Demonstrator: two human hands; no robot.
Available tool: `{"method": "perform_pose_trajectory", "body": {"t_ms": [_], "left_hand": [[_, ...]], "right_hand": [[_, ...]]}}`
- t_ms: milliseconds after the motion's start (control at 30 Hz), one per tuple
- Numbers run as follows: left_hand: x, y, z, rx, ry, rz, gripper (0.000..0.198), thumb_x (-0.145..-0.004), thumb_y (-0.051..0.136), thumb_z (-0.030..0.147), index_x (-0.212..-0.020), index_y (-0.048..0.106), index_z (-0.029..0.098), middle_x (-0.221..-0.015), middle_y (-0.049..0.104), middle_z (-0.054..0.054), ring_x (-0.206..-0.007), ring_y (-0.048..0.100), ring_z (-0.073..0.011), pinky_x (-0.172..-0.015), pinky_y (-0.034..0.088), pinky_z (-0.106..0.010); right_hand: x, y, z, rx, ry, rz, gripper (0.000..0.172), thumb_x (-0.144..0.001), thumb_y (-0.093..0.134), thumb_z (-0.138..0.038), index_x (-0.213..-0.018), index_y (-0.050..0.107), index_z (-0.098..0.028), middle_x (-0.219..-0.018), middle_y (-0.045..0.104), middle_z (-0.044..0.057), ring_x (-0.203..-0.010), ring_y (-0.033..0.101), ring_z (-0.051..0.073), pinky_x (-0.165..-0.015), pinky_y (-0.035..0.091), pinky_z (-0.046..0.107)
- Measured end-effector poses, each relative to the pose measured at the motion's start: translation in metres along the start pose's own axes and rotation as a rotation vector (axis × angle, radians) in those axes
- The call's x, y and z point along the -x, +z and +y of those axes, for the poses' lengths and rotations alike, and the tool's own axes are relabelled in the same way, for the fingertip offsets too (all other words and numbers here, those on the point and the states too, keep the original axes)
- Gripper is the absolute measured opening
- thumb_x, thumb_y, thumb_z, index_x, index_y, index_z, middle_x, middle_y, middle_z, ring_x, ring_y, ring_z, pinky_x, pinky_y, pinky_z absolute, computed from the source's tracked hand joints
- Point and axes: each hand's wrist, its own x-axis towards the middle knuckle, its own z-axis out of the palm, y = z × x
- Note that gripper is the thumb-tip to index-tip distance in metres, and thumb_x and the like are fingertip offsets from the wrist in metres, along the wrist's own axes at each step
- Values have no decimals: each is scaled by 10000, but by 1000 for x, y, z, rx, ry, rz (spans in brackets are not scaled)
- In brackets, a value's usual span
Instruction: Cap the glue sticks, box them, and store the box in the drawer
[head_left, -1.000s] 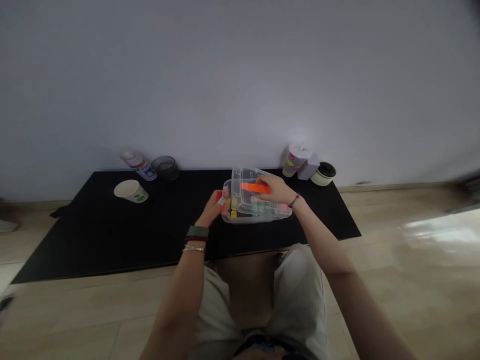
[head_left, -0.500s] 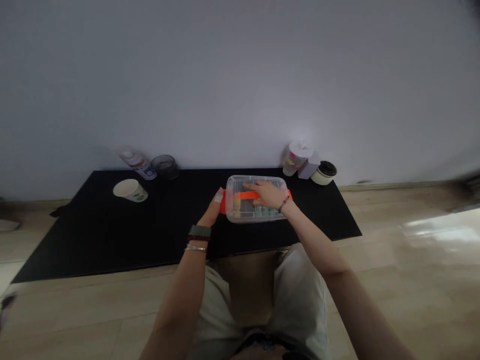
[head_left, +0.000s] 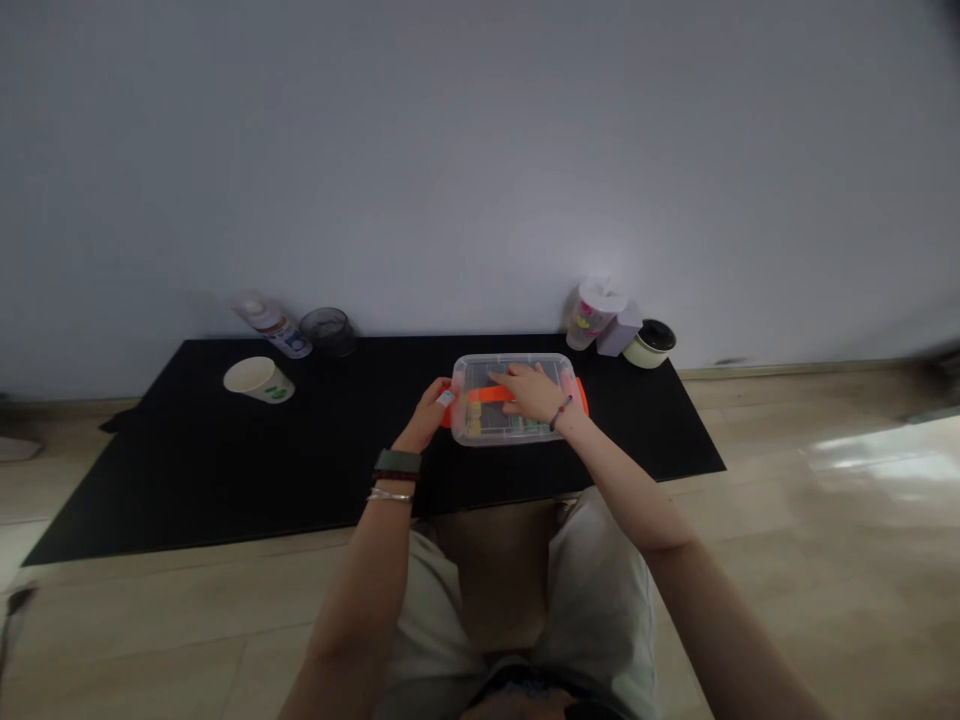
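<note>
A clear plastic storage box (head_left: 480,422) with an orange carry handle (head_left: 491,394) on its lid stands on the black table. Through its walls show yellow and green items, too blurred to name. My left hand (head_left: 430,412), wearing a dark wristband, grips the orange latch (head_left: 447,416) at the box's left end, thumb against it. Across the lid lies my right hand (head_left: 534,393), fingers spread and pressing down beside the handle. Another orange latch (head_left: 583,397) shows at the right end.
To the left on the black table (head_left: 315,450) stand a paper cup (head_left: 259,380), a spray can (head_left: 279,328) and a dark glass bowl (head_left: 330,332). At the back right are a clear patterned cup with a white top (head_left: 589,318), a small pale box (head_left: 619,332) and a cream pot with a black lid (head_left: 649,347).
My left hand has moved slightly right and up, and the left latch now sits closer against the box. My right hand stays on the lid.
</note>
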Motion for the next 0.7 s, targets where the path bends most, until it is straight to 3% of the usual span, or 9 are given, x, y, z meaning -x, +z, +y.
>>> {"method": "perform_pose_trajectory", "body": {"t_ms": [200,400,533,700], "left_hand": [[1,1,2,15,-30,1,396,-671,672,545,-805,575,185,-714,533,16,-626,462,-135,-582,368,-256],[1,1,1,-8,-8,20,401,-672,690,552,-785,584,182,-701,534,22,-629,463,-128,-580,371,-244],[2,2,3,-4,-16,24,446,-665,695,589,-802,586,179,-710,537,19,-640,472,-134,-594,375,-252],[3,3,4,2,-31,26,489,-651,693,619,-825,590,173,-735,547,10,-654,471,-138,-611,371,-262]], "right_hand": [[0,4,0,-5,-4,22,603,-885,619,-263,-1468,475,-220,-1292,570,159,-1189,535,327,-1059,341,609],[0,-4,8,-50,4,116,516,-897,617,-380,-1388,570,-228,-1312,542,149,-1248,457,310,-995,432,467],[2,-6,11,-38,95,158,597,-930,531,-569,-1439,510,-257,-1520,400,149,-1394,309,361,-1009,403,540],[1,-2,9,-59,130,164,589,-959,439,-619,-1425,522,-268,-1503,458,126,-1365,376,355,-1031,358,592]]}}
